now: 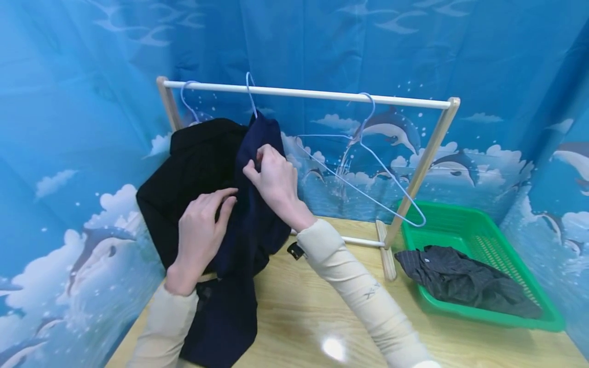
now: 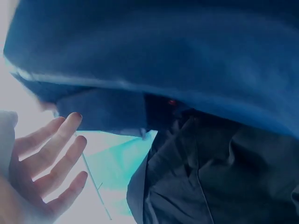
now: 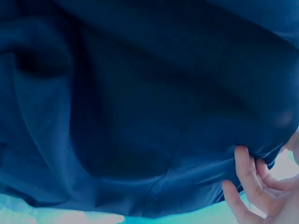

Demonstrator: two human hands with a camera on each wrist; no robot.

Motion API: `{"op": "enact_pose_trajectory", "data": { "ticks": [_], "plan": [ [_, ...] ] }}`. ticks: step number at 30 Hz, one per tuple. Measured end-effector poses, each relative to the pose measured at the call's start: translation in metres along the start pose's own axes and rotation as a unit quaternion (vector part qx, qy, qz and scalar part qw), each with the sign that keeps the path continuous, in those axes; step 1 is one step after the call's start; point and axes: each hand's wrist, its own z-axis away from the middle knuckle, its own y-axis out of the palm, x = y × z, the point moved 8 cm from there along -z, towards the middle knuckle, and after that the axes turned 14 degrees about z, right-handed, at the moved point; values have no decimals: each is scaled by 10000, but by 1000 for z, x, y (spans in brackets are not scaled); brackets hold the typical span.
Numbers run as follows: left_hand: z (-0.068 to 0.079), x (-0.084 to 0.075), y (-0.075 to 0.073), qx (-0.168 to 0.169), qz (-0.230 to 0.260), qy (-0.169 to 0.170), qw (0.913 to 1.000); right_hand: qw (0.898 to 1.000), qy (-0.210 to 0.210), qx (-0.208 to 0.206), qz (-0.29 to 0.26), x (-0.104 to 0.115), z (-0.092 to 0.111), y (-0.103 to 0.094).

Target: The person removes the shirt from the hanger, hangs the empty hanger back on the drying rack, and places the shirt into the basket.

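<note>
A navy garment (image 1: 264, 225) hangs from the middle blue wire hanger (image 1: 251, 94), its lower part trailing down to the table. My right hand (image 1: 278, 179) pinches its cloth near the top; in the right wrist view, fingers (image 3: 250, 179) curl at the edge of the navy cloth (image 3: 131, 116). Lower and to the left, my left hand (image 1: 200, 230) is beside the same garment, its fingers loosely bent. The left wrist view shows that hand (image 2: 46, 168) with spread fingers and nothing in them, below the navy fabric (image 2: 140, 46). A black garment (image 1: 193, 158) hangs just left.
The rack's white rail (image 1: 308, 92) rests on wooden posts. A bare blue hanger (image 1: 368, 138) hangs at the right. On the wooden table (image 1: 294, 312), a green basket (image 1: 483, 217) holds a dark grey garment (image 1: 469, 281). A dolphin-print curtain (image 1: 313, 46) surrounds everything.
</note>
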Motion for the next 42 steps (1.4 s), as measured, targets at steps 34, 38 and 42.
{"op": "enact_pose_trajectory", "data": {
  "ticks": [34,38,42],
  "plan": [
    [-42,40,25,171,128,-331,9992,9766,-1943,-414,-824,-101,97,-55],
    [-47,46,38,412,213,-359,9983,9728,-2131,-147,-902,-112,115,-58],
    [-45,50,51,673,278,-279,9970,9658,-2335,97,-1121,-121,131,-61]
  ]
}}
